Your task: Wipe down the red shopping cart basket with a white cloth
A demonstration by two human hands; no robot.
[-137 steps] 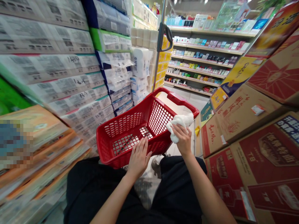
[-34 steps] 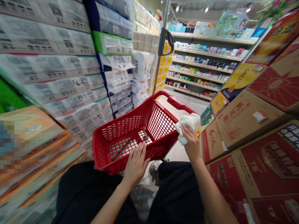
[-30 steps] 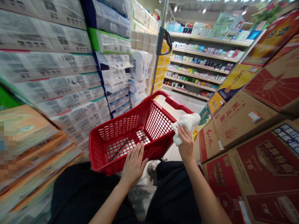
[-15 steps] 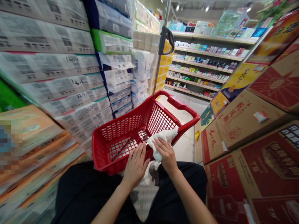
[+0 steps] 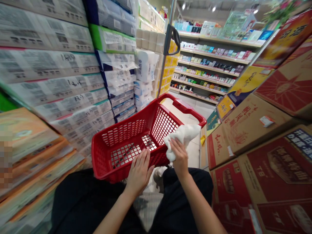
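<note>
A red plastic shopping basket (image 5: 124, 128) with slotted walls and a raised handle stands in front of my knees. My left hand (image 5: 139, 170) lies on the basket's near rim, fingers together and stretched out, holding nothing. Against the right part of the near rim, my right hand (image 5: 179, 156) holds a white cloth (image 5: 186, 133), its fingers pressed on the fabric. The cloth hides part of the rim near the handle. Inside the basket nothing shows but its slotted floor.
Stacked paper packs (image 5: 68, 65) rise at the left, above orange packs (image 5: 26, 130). Cardboard cartons (image 5: 253, 120) are piled at the right. Behind the basket stand a metal pole with a black handle (image 5: 173, 40) and shelves of small boxes (image 5: 209, 66).
My right hand and the white cloth have moved right and slightly up along the rim toward the handle. My left hand stays at the near rim. The view has shifted slightly.
</note>
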